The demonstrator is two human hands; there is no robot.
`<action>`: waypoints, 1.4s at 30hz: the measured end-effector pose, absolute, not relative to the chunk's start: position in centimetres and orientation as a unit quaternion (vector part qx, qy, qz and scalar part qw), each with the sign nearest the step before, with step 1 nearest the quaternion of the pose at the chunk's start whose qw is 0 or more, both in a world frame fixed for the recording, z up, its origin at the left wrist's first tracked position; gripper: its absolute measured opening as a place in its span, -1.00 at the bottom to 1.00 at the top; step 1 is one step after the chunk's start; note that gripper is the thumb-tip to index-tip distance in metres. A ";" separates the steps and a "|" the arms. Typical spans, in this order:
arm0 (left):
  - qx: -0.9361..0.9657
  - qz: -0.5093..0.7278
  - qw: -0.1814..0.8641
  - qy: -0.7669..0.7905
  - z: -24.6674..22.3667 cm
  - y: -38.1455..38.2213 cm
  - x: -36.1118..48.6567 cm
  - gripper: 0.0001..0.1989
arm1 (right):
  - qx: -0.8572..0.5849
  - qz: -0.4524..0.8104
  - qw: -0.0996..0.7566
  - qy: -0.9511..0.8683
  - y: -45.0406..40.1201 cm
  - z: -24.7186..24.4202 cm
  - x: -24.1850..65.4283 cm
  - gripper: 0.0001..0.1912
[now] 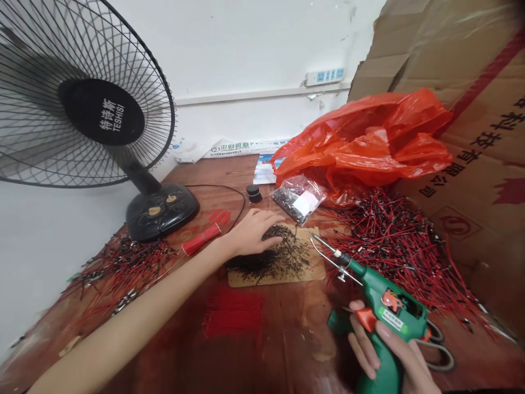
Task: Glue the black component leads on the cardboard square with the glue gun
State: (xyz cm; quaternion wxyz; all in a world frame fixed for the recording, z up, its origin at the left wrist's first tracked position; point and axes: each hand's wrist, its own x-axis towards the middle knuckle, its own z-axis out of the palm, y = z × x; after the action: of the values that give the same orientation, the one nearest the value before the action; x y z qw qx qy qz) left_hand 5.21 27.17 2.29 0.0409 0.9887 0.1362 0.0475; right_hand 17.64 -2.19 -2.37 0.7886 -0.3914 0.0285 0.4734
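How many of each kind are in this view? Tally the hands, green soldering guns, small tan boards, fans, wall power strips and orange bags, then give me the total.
Hands: 2 (left hand, right hand)
Green soldering gun: 1
Small tan board: 1
Fan: 1
Wall power strip: 1
Orange bag: 1
Total: 7

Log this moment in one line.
left hand: at black pieces on tan board; right hand: gripping green soldering gun; red wires: heaped right of board
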 end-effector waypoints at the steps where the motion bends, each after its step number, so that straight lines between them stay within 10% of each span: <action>1: 0.986 0.058 0.049 0.147 2.6 26.9 4.8 -0.49 | -0.387 0.476 0.790 0.020 -2.2 -2.5 17.7 -0.85; 42: 0.953 0.068 0.008 0.294 -0.2 19.9 -1.5 -0.27 | -0.437 0.405 0.802 -0.040 -2.1 -2.4 17.3 -0.82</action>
State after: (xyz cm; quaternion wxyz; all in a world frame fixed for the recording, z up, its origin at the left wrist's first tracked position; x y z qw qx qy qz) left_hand -1.50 19.93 -0.22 0.0080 0.9533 0.2940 0.0682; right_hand 17.26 -2.11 -2.37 0.8020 -0.4369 -0.0395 0.4053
